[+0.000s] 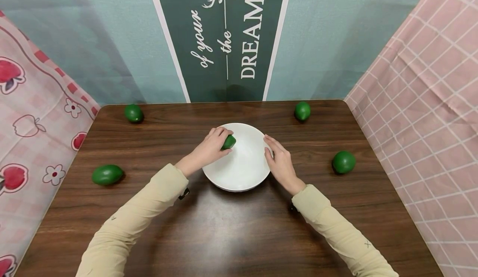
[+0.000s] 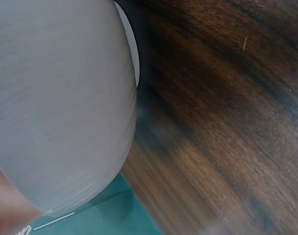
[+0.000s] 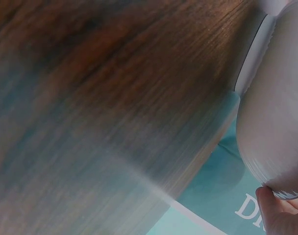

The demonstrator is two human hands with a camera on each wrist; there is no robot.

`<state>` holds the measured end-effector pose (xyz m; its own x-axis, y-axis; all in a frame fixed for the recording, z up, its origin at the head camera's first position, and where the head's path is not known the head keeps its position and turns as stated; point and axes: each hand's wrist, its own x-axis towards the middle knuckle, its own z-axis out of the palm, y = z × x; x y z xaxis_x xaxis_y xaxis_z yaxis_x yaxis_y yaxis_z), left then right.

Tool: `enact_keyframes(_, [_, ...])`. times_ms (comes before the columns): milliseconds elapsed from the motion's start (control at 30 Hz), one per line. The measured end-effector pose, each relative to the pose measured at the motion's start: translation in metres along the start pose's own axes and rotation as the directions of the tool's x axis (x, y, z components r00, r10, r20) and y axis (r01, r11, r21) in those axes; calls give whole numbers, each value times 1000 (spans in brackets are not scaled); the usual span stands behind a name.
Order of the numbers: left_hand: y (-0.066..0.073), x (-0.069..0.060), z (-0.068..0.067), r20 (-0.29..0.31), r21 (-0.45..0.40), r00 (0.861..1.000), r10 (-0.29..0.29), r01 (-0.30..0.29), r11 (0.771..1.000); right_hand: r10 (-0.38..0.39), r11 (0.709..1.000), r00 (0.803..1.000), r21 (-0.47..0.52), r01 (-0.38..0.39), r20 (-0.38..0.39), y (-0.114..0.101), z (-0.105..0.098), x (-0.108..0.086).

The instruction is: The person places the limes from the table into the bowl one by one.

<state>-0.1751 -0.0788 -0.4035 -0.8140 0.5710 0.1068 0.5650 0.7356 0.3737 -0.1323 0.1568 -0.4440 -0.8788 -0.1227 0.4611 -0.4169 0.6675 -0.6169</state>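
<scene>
A white bowl [image 1: 242,169] stands mid-table. My left hand [image 1: 209,148] holds a green lime [image 1: 228,142] between thumb and fingers, over the bowl's left inner side; whether the lime touches the bowl I cannot tell. At the right rim is my right hand [image 1: 281,160], its fingers extended and touching the edge. The bowl's outside [image 2: 65,98] fills much of the left wrist view, where only part of a hand shows. In the right wrist view, fingertips [image 3: 269,198] meet the rim of the bowl [image 3: 276,112].
Toward the left are a lime [image 1: 107,174] near the side and another lime [image 1: 133,113] at the back corner. On the right lie a lime [image 1: 343,162] and a farther lime [image 1: 302,111]. Printed cloths hang around the brown wooden table [image 1: 224,235].
</scene>
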Motion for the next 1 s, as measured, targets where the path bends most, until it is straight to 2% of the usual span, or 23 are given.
enact_keyframes(333, [-1,1,7,37,57,999,20,-22,998,-8,1000,1000,10,8,-9,1,1,0])
enact_keyframes(600, [1,2,11,105,58,994,39,-45,997,4,1000,1000,8,-4,-3,1,1,0])
enact_keyframes(833, [5,2,8,111,41,993,27,-32,999,2,1000,1000,3,-2,1,2,1,-1])
enact_keyframes(1000, [6,2,5,86,20,996,20,-22,1000,5,1000,1000,-1,-5,-2,2,1,-1])
